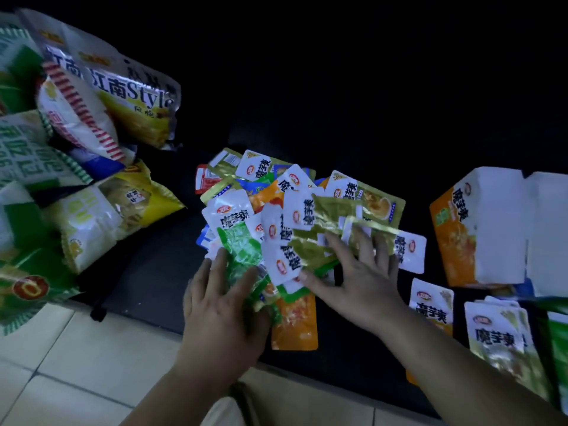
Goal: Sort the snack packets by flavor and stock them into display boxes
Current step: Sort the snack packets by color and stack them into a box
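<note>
A: Which step is running?

B: I am running the sorting step; no packet is going into a box yet. My left hand is gripping green packets between thumb and fingers. My right hand is lying flat, fingers spread, pressing on gold packets in the mixed pile on the dark surface.

A: Next move?

B: By my judgement, I am needing to pinch one gold packet, lift it clear, and carry it to the gold stack near the orange box.

Green packet, gold packet, orange box (white top).
</note>
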`<state>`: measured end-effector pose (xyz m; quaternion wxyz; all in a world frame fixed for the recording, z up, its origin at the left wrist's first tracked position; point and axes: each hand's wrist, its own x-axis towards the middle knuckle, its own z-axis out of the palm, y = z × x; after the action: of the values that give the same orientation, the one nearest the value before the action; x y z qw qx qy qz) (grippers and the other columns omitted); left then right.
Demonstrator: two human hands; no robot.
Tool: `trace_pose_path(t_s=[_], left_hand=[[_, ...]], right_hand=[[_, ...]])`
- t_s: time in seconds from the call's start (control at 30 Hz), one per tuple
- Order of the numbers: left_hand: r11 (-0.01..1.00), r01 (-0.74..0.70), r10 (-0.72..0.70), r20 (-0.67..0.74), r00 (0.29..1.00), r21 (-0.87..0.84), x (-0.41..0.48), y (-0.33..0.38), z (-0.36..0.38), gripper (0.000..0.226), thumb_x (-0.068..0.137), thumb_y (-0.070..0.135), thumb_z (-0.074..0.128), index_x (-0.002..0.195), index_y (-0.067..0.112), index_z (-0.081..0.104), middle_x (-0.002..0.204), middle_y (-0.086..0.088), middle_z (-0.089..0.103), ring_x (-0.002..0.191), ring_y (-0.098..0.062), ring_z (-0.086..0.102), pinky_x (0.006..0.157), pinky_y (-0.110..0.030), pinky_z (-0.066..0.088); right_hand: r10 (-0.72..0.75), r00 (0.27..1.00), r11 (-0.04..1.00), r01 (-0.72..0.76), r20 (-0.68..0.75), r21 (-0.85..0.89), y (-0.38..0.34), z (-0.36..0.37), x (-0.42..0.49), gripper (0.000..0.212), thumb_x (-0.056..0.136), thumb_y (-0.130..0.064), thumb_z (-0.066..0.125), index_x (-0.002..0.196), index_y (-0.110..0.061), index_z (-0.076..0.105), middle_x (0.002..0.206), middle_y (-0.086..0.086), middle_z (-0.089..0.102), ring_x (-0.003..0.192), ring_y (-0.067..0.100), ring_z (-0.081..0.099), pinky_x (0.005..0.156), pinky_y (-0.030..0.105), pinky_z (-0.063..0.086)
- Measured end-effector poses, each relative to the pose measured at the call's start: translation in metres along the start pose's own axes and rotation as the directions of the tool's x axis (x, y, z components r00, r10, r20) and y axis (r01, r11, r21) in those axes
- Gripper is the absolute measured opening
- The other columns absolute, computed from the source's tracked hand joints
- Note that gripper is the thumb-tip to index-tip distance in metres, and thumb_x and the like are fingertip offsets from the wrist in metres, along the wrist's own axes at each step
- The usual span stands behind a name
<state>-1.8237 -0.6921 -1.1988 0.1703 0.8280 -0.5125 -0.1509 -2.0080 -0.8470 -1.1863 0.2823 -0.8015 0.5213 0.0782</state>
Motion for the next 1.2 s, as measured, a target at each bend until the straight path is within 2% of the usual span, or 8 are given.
trace_pose_path(t_s=[0.1,0.2,0.37,0.57,0.97,1.07,1.13,1.2], left_hand=[[0.998,-0.042,0.04,-0.039,0.998,-0.039,0.013,0.003,-0.01,0.07,0.08,0.053,0.052,0.146,0.029,0.055,0.166,-0.021,0.026,0.152,-0.048,0.021,0.112,-0.071,0.032],[0.994,-0.098,0.09,0.136,0.987,0.057,0.044,0.024,-0.023,0.096,0.08,0.055,0.052,0.164,0.032,0.013,0.172,-0.01,-0.016,0.157,-0.039,-0.016,0.122,-0.069,0.014],[0.963,-0.103,0.038,0.254,0.967,0.249,0.105,0.068,-0.052,0.099,0.091,0.04,0.063,0.162,0.036,-0.005,0.17,-0.004,-0.022,0.156,-0.035,-0.022,0.124,-0.065,0.007],[0.939,-0.245,0.125,0.425,0.896,0.241,0.092,0.05,-0.008,0.099,0.081,0.085,0.05,0.148,0.066,-0.02,0.159,0.009,-0.046,0.147,-0.031,-0.043,0.114,-0.079,-0.007],[0.936,-0.349,0.343,0.116,0.932,0.043,0.06,-0.013,0.011,0.083,0.082,0.086,0.048,0.155,0.047,0.038,0.172,0.001,0.016,0.16,-0.028,0.004,0.117,-0.076,0.013],[0.95,-0.311,0.309,0.132,0.942,-0.007,0.062,-0.016,-0.005,0.088,0.07,0.079,0.058,0.151,0.048,0.044,0.174,-0.002,-0.004,0.159,-0.031,-0.008,0.12,-0.072,0.012],[0.941,-0.336,0.339,0.107,0.935,-0.042,0.062,-0.01,-0.018,0.086,0.068,0.073,0.062,0.147,0.043,0.05,0.174,0.0,-0.004,0.159,-0.032,-0.007,0.12,-0.071,0.014],[0.907,-0.42,0.42,0.111,0.901,-0.032,0.064,0.004,-0.025,0.085,0.071,0.07,0.061,0.15,0.043,0.044,0.174,0.002,0.001,0.16,-0.03,-0.006,0.123,-0.065,0.011]], right_hand=[[-0.031,0.998,1.0,0.031,0.053,-0.002,0.001,0.0,-0.011,0.089,0.074,-0.098,0.026,0.152,-0.063,0.001,0.165,-0.021,-0.016,0.15,0.018,-0.031,0.123,0.059,-0.01],[-0.057,0.994,0.998,0.054,0.089,0.036,0.004,-0.008,-0.017,0.081,0.079,-0.093,0.027,0.152,-0.064,0.008,0.161,-0.026,-0.004,0.151,0.013,-0.019,0.124,0.055,-0.003],[-0.005,0.948,0.961,0.093,-0.317,0.262,0.011,-0.032,-0.002,0.05,0.095,-0.064,0.048,0.141,-0.044,0.052,0.134,-0.014,0.031,0.136,0.018,0.028,0.112,0.044,0.036],[0.153,0.984,0.973,-0.135,-0.09,0.185,0.025,-0.039,0.05,0.066,0.095,-0.077,0.034,0.154,-0.061,0.012,0.168,-0.016,-0.02,0.155,0.031,-0.023,0.125,0.059,-0.006],[-0.03,0.999,0.94,0.035,-0.02,0.339,0.026,-0.015,0.005,0.063,0.1,-0.06,0.049,0.15,-0.069,0.011,0.167,-0.026,-0.013,0.153,0.014,-0.029,0.124,0.049,-0.018],[-0.019,0.998,0.861,-0.014,0.06,0.509,0.035,-0.038,0.0,0.079,0.099,-0.032,0.066,0.144,-0.075,0.017,0.169,-0.023,-0.002,0.158,0.014,-0.003,0.126,0.054,0.014],[-0.018,0.993,0.83,-0.048,0.113,0.555,0.046,-0.05,-0.004,0.092,0.097,-0.015,0.068,0.137,-0.082,0.019,0.166,-0.025,0.011,0.132,0.005,0.044,0.095,0.029,0.052],[-0.04,0.99,0.819,-0.046,0.137,0.571,0.06,-0.053,-0.008,0.1,0.096,-0.002,0.064,0.138,-0.08,0.02,0.143,-0.038,0.035,0.103,-0.01,0.052,0.07,0.019,0.057]])
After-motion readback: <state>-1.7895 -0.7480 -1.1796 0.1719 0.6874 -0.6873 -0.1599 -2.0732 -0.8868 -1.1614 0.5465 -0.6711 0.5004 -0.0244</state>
